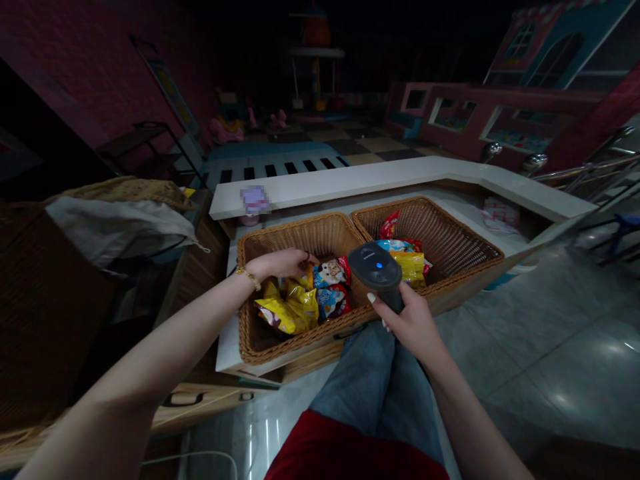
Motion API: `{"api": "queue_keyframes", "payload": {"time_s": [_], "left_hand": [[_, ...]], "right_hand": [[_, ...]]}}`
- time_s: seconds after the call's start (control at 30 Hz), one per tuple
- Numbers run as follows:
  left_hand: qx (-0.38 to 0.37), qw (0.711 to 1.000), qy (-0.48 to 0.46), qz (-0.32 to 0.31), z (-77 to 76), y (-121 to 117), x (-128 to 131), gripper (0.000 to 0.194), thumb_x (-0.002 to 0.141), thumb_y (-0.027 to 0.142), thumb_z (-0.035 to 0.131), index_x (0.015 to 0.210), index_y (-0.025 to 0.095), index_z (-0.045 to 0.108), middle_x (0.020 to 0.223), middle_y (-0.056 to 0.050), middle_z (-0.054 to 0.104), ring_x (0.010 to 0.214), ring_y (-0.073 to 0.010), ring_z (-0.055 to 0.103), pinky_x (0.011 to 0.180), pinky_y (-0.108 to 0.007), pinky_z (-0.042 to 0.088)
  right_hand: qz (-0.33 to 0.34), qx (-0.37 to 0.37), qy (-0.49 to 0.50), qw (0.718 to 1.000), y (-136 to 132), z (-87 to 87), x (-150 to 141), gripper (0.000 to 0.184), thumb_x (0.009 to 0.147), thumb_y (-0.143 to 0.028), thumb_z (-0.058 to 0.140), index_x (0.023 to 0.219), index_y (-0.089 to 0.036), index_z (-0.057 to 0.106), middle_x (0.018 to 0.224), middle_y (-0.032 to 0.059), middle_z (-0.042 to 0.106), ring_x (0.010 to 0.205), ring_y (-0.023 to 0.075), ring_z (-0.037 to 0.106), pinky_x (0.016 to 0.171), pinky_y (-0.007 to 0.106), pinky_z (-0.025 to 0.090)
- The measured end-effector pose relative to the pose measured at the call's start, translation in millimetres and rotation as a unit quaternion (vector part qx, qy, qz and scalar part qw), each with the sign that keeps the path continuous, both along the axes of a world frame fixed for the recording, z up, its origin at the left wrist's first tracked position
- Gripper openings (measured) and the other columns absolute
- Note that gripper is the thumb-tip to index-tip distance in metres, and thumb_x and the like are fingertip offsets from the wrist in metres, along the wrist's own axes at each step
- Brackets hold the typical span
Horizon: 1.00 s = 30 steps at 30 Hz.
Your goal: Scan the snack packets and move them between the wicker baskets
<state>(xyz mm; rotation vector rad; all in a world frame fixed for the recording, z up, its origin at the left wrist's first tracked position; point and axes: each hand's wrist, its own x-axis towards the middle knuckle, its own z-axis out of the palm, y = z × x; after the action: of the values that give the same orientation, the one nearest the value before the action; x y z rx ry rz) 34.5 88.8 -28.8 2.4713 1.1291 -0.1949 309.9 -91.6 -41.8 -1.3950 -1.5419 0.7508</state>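
Right hand [413,321] wraps a barcode scanner [375,268], head up over the baskets, while left hand [280,264] curls down onto snack bags [293,308], any pinch hidden, in the left wicker basket [300,237], set at the bench's [380,175] near edge within easy reach.

The bare, slender left arm [165,340] reached forward and inward, and the left hand [280,264] lay palm-down with its fingers curled under. The bare right arm [473,413] rose nearer the body, and the right hand [410,323] was closed in a firm, curled grip, its white-painted fingernails [371,298] showing.
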Motion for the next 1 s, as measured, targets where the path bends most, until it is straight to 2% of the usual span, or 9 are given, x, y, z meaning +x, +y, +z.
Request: {"api": "queue_keyframes", "payload": {"time_s": [0.17, 0.27, 0.37, 0.53, 0.67, 0.77, 0.83, 1.0], "left_hand": [[0.042, 0.999, 0.0, 0.003, 10.3, 7, -5, 0.031, 0.075, 0.018, 0.067, 0.102, 0.023, 0.08, 0.091, -0.001, 0.08, 0.081, -0.0172, 0.071, 0.072, -0.021, 0.047], [0.067, 0.995, -0.072, 0.034, 18.9, 11, -8, 0.019, 0.075, 0.021, 0.068, 0.09, 0.02, 0.078, 0.085, -0.001, 0.078, 0.077, -0.0168, 0.069, 0.071, -0.022, 0.047], [0.061, 0.974, -0.198, 0.088, 25.4, 14, -9, 0.013, 0.075, 0.027, 0.069, 0.085, 0.018, 0.072, 0.084, -0.003, 0.077, 0.077, -0.0172, 0.069, 0.07, -0.024, 0.048], [-0.009, 0.9, -0.39, 0.193, 33.3, 7, 2, 0.025, 0.071, 0.032, 0.081, 0.083, 0.017, 0.064, 0.079, -0.004, 0.075, 0.072, -0.0175, 0.071, 0.065, -0.025, 0.052], [-0.05, 0.806, -0.509, 0.297, 33.6, -3, 20, 0.033, 0.071, 0.028, 0.087, 0.082, 0.017, 0.058, 0.068, -0.001, 0.071, 0.059, -0.0143, 0.068, 0.059, -0.024, 0.053], [-0.058, 0.741, -0.576, 0.34, 27.5, -7, 32, 0.036, 0.071, 0.026, 0.088, 0.079, 0.017, 0.054, 0.066, 0.0, 0.069, 0.058, -0.0128, 0.068, 0.063, -0.024, 0.057], [-0.055, 0.722, -0.594, 0.35, 23.3, -8, 35, 0.039, 0.07, 0.028, 0.089, 0.079, 0.017, 0.052, 0.065, 0.001, 0.069, 0.06, -0.0135, 0.069, 0.064, -0.025, 0.058], [-0.015, 0.718, -0.599, 0.352, 20.2, -9, 33, 0.043, 0.069, 0.035, 0.09, 0.079, 0.018, 0.052, 0.065, 0.001, 0.069, 0.062, -0.0149, 0.07, 0.064, -0.025, 0.057]], "right_hand": [[-0.005, 0.005, -0.013, 1.0, -1, 0.7, -1, 0.029, 0.089, -0.04, 0.065, 0.109, -0.019, 0.068, 0.062, -0.001, 0.066, 0.059, 0.0218, 0.066, 0.054, 0.027, 0.048], [-0.01, 0.008, -0.019, 1.0, -2, 0.8, -1, 0.026, 0.088, -0.04, 0.066, 0.104, -0.019, 0.068, 0.064, -0.0006, 0.066, 0.058, 0.0207, 0.064, 0.054, 0.027, 0.047], [-0.007, 0.004, -0.015, 1.0, -2, 1.3, -2, 0.024, 0.087, -0.04, 0.065, 0.1, -0.02, 0.067, 0.062, -0.0016, 0.064, 0.055, 0.0194, 0.062, 0.053, 0.026, 0.046], [0.006, -0.01, 0.002, 1.0, -3, 2.9, -5, 0.027, 0.088, -0.04, 0.065, 0.106, -0.02, 0.066, 0.057, -0.0049, 0.058, 0.048, 0.0173, 0.057, 0.05, 0.026, 0.045], [0.007, -0.016, 0.016, 1.0, -4, 2.2, -7, 0.025, 0.088, -0.038, 0.066, 0.105, -0.02, 0.066, 0.055, -0.0058, 0.057, 0.047, 0.0167, 0.056, 0.05, 0.025, 0.046], [0.003, -0.015, 0.016, 1.0, -3, 1.0, -7, 0.023, 0.088, -0.038, 0.066, 0.103, -0.02, 0.066, 0.056, -0.005, 0.058, 0.05, 0.0177, 0.058, 0.051, 0.025, 0.047], [0.003, -0.015, 0.012, 1.0, -4, 1.2, -8, 0.023, 0.089, -0.038, 0.066, 0.103, -0.02, 0.066, 0.058, -0.0036, 0.061, 0.054, 0.0192, 0.062, 0.052, 0.026, 0.048], [0.005, 0.002, -0.017, 1.0, -4, 6.8, -10, 0.022, 0.089, -0.036, 0.064, 0.106, -0.021, 0.066, 0.079, 0.0027, 0.074, 0.071, 0.0229, 0.071, 0.065, 0.029, 0.053]]}}
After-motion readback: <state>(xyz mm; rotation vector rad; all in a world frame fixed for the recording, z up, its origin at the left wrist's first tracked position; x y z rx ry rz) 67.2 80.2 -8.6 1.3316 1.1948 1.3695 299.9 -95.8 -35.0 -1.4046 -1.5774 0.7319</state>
